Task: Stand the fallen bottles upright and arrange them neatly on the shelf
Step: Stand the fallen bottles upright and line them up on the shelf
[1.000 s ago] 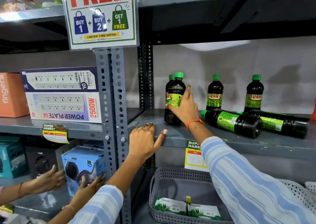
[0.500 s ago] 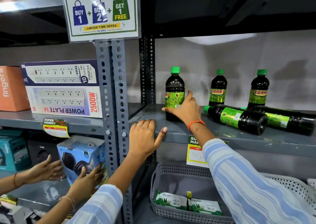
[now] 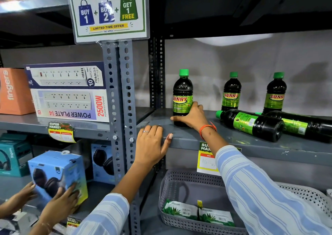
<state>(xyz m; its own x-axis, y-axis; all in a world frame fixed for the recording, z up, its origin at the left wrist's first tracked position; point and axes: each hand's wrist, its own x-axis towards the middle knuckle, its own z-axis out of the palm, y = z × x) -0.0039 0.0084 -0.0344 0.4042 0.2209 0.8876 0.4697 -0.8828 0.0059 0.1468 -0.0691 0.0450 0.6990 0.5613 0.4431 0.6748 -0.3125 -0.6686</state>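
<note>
Lower now, the right hand wraps the base of the upright bottle at centre frame; left hand lies open-palmed on the shelf edge, two fallen bottles centre right.

both arms wear light blue sleeves with white stripes. an orange thread circles the right wrist; a thin ring sits on a left-hand finger.
</note>
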